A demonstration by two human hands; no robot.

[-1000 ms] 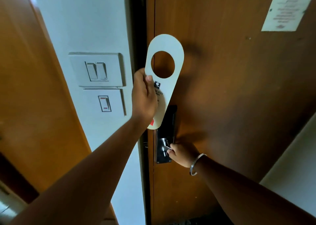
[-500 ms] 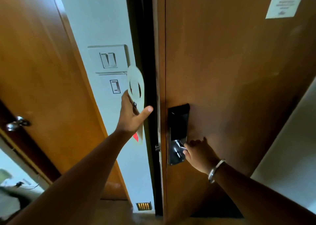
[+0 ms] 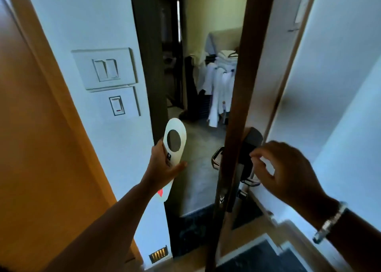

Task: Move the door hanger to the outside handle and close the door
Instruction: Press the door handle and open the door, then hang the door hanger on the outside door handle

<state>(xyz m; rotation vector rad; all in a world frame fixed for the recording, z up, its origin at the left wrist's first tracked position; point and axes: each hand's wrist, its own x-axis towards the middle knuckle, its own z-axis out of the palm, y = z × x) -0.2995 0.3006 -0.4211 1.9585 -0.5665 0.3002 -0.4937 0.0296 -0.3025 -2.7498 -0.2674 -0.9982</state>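
Note:
The white door hanger [image 3: 179, 150], with a round hole near its top and a red mark at its lower end, stands upright in my left hand [image 3: 162, 168], just left of the doorway gap. The brown door [image 3: 237, 86] is swung open and shows its edge to me. Its outside handle [image 3: 215, 158] sticks out on the left of the edge. The inside handle [image 3: 250, 182] and dark lock plate [image 3: 252, 141] are on the right. My right hand [image 3: 288, 172], with a bracelet on the wrist, hovers at the lock plate just above the inside handle, fingers loosely curled and holding nothing.
Two white switch plates [image 3: 105, 68] [image 3: 123, 104] sit on the wall left of the doorway. An orange-brown wooden panel [image 3: 31, 127] fills the far left. Through the gap hang white robes or towels [image 3: 220, 90]. A small lit floor vent [image 3: 157, 254] is low on the wall.
The door has swung open from nearly shut, showing the space beyond. My left hand has carried the hanger down into the gap. My right hand has come off the inside handle.

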